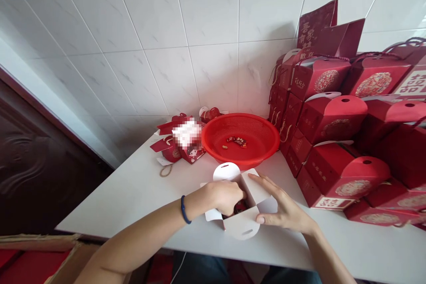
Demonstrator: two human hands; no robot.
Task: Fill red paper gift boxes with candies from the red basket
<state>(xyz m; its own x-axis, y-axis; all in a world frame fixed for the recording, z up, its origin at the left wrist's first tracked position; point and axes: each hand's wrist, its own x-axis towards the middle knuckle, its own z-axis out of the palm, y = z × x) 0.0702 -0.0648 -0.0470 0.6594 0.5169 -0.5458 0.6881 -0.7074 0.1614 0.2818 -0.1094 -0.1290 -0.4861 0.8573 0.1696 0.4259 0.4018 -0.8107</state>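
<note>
An open gift box [248, 224], white on its inner flaps, sits on the white table [133, 191] in front of me. My left hand [224, 196] reaches down into the box with its fingers curled; what they hold is hidden inside. My right hand [282, 208] rests open against the box's right flap, fingers stretched out and thumb on the front flap. Something dark red shows inside the box. Behind it stands a red plastic basket [262, 148] holding a few wrapped candies [237, 140].
Several closed red gift boxes [336, 142] are stacked at the right, up against the tiled wall. More small red boxes [181, 142] lie left of the basket. A dark door [36, 159] is at the left. A cardboard carton [43, 248] sits below the table edge.
</note>
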